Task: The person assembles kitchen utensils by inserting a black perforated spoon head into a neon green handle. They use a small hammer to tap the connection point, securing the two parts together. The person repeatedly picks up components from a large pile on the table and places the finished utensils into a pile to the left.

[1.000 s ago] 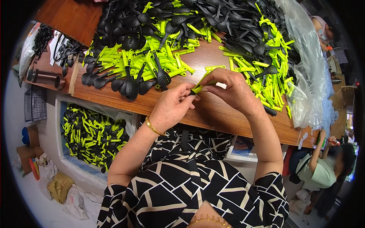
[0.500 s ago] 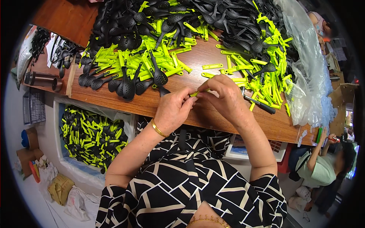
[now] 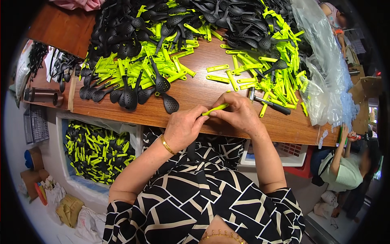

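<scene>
Over the table's front edge, both hands hold one lime-green handle (image 3: 216,109) lying between them at a slant. My left hand (image 3: 183,127) pinches its lower left end, and my right hand (image 3: 239,115) is closed on its right part. Beyond my left hand, a black perforated spoon head (image 3: 170,104) lies on the wooden tabletop (image 3: 203,90). Further left, several black perforated spoons (image 3: 129,97) rest against a heap of green handles (image 3: 150,67). Loose green handles (image 3: 217,67) are scattered past my right hand, beside a hammer (image 3: 273,105) with a dark grip.
Black spoon heads (image 3: 239,24) pile high at the back. A clear plastic sheet (image 3: 321,81) borders the right side. Below the table at left stands a lined box (image 3: 69,173) of green-and-black pieces. A brown flask (image 3: 40,96) lies at far left; another person (image 3: 343,173) is at right.
The green handle now shows more fully between my hands; my right hand has shifted slightly down and its fingers have turned. The black spoon head near my left hand is now uncovered.
</scene>
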`<state>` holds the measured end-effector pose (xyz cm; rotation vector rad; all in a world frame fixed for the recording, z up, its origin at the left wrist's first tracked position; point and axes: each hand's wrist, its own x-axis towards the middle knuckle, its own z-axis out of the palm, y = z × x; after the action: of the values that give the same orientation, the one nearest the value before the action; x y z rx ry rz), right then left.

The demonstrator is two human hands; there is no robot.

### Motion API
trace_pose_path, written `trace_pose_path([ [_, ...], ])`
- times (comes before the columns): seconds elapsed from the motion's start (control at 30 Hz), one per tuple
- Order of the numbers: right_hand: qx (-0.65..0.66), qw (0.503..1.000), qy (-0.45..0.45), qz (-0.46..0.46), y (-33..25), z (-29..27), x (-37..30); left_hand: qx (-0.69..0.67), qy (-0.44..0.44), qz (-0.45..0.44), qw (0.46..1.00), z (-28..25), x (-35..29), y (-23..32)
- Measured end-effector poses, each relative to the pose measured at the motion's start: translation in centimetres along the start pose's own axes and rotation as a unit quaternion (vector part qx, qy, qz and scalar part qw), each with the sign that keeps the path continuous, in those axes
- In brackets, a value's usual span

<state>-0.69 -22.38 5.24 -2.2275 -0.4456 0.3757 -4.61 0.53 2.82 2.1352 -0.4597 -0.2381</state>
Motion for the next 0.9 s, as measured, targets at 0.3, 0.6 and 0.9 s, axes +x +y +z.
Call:
trace_pose_path([
  [0.3, -0.222, 0.942, 0.251, 0.013, 7.2, -7.2, -5.1, -0.299, -0.046, -0.21, 0.93, 1.2, 0.2, -2.7],
  [0.6, -0.388, 0.885, 0.257, 0.029, 9.3, -7.2, -7.8, -0.242, -0.001, -0.103, 0.965, 0.7, -3.2, -1.0],
  [0.9, -0.07, 0.95, 0.303, 0.038, 6.8, -3.9, -7.8, -0.415, -0.022, -0.301, 0.858, 0.2, -11.1, -3.9],
])
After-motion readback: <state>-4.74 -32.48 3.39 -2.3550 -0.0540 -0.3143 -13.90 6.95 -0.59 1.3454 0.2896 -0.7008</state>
